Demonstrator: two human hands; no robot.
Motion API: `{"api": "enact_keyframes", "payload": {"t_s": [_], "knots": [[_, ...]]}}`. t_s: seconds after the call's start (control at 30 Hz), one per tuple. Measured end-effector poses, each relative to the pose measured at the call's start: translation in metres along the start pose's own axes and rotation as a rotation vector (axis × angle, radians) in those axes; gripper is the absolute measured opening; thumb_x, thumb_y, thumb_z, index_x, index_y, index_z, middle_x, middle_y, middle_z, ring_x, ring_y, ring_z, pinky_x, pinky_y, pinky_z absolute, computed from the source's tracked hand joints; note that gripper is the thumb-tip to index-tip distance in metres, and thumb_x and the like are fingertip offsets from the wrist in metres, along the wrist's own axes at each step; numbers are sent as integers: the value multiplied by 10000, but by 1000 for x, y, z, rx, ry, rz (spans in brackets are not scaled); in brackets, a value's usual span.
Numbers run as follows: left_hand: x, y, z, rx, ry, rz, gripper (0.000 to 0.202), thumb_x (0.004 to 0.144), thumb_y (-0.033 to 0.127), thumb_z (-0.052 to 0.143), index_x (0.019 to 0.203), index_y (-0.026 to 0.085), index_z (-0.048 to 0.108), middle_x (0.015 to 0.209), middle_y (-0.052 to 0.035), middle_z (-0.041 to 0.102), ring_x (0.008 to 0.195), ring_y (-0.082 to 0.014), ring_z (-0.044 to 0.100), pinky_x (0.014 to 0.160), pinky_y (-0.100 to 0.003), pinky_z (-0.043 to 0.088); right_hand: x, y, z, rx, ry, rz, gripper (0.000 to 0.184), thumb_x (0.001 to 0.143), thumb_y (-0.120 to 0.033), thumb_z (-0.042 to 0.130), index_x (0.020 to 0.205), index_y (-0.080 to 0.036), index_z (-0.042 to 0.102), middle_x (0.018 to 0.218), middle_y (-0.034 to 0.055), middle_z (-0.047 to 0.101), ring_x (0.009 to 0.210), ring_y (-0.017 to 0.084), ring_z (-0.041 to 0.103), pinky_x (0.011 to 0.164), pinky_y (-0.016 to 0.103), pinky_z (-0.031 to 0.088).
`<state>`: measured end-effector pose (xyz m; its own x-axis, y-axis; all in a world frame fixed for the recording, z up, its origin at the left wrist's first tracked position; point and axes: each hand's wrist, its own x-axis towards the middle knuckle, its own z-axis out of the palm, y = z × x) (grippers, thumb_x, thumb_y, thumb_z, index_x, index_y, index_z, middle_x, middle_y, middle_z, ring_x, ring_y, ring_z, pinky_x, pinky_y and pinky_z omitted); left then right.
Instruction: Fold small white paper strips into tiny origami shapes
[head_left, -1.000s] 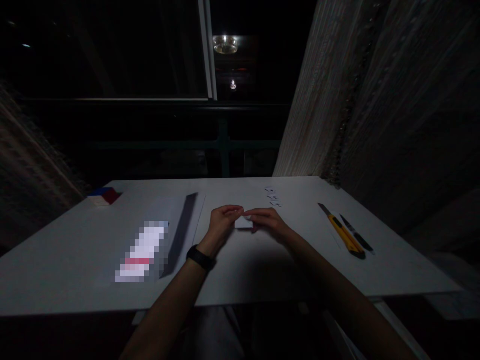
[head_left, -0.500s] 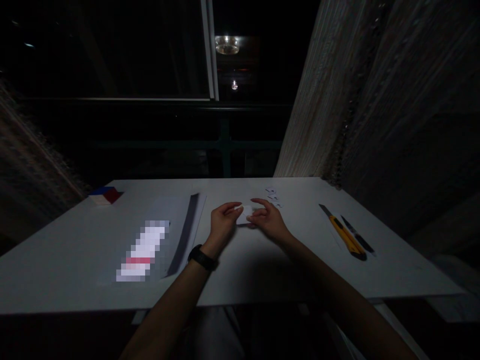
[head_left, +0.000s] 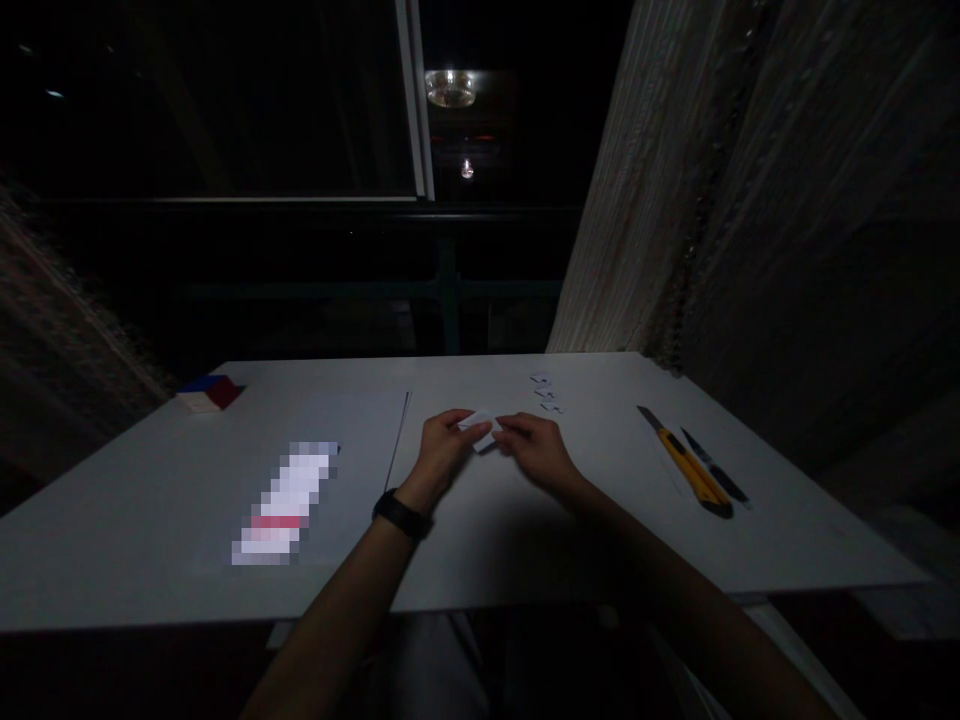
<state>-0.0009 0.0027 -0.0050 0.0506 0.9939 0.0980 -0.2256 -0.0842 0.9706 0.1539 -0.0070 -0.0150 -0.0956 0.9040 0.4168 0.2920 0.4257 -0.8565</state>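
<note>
A small piece of white paper [head_left: 481, 424] is held just above the table, between my two hands. My left hand [head_left: 445, 446] pinches its left side, thumb on top. At its right edge, the closed fingertips of my right hand [head_left: 537, 446] grip the corner. The paper is turned with a corner toward me, and its folds are too dim to make out. Beyond my right hand lie several small folded paper pieces [head_left: 547, 393] in a row.
On the right lie a yellow utility knife [head_left: 694, 472] and a dark pen-shaped tool [head_left: 716, 468]. Paper sheets [head_left: 367, 440] and a brightly lit, pixelated screen [head_left: 285, 505] are at left. A blue, red and white cube [head_left: 209, 393] stands at the far left of the white table [head_left: 480, 570].
The small paper has been turned, so a corner now points toward me. My right fingers have closed in on its edge. The raised, curled edge of the left sheet now lies flatter.
</note>
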Motion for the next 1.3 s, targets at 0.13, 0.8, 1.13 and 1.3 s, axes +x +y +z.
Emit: {"api": "enact_keyframes", "payload": {"t_s": [0.13, 0.8, 1.13, 1.3], "knots": [[0, 1, 1, -12, 1, -31, 361, 458, 243, 797, 757, 111, 642, 656, -30, 644, 558, -122, 566, 544, -246, 427, 0, -4, 0, 36, 3, 42, 231, 729, -282, 565, 869, -131, 668, 713, 40, 602, 553, 122, 566, 534, 255, 460], [0, 0, 1, 95, -37, 91, 423, 544, 295, 753, 919, 116, 673, 935, -121, 666, 845, -213, 600, 750, -327, 455, -2, -10, -2, -328, -33, -300, 223, 806, -198, 501, 976, -169, 643, 783, 48, 587, 729, 143, 556, 692, 262, 430], [-3, 7, 5, 225, -21, 209, 342, 571, 285, 731, 880, 145, 685, 950, -104, 668, 915, -226, 594, 858, -364, 427, -3, -5, 0, -287, 21, -285, 193, 802, -221, 523, 928, -189, 665, 747, 39, 598, 697, 141, 557, 664, 262, 432], [-2, 5, 4, 220, -1, 178, 344, 552, 281, 738, 856, 132, 677, 887, -104, 678, 840, -213, 617, 787, -339, 465, -3, -5, -1, -225, 6, -249, 203, 797, -226, 525, 926, -183, 676, 690, 26, 577, 643, 127, 540, 630, 253, 426]]}}
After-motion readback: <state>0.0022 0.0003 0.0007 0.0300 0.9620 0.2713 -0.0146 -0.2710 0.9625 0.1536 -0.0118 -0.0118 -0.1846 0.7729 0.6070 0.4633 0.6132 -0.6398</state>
